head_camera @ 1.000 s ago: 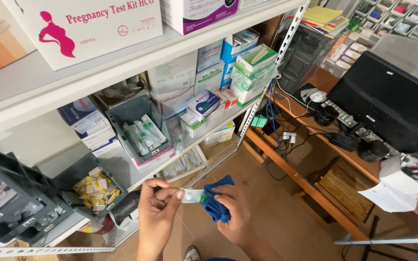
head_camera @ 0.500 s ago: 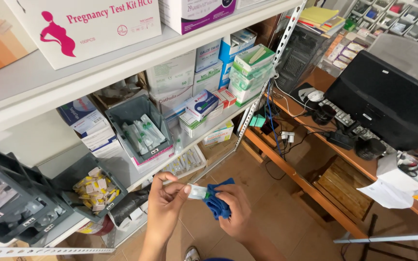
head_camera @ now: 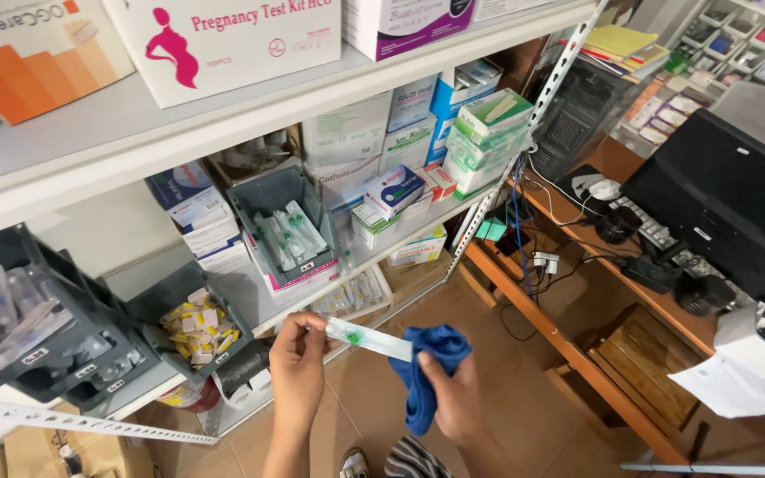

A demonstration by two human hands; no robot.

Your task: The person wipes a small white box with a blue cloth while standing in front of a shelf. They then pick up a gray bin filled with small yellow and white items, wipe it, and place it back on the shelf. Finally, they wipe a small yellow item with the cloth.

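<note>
My left hand [head_camera: 298,363] pinches one end of a long clear sealed packet [head_camera: 367,340] with a small green part inside. It holds the packet level in front of the shelf. My right hand [head_camera: 455,398] grips a blue cloth [head_camera: 427,376], bunched and hanging down, touching the packet's other end. A grey bin [head_camera: 282,226] on the shelf above holds several similar packets with green parts.
White metal shelves [head_camera: 223,102] carry many boxes and dark bins, one bin [head_camera: 192,323] with yellow-and-white items. To the right stands a wooden desk [head_camera: 604,292] with a black monitor [head_camera: 732,204], keyboard, cables and papers. The tiled floor [head_camera: 489,381] lies below my hands.
The cloth has slid off toward the packet's right end, so more of the packet shows. Both hands moved slightly right and the camera shifted, showing more of the left shelf.
</note>
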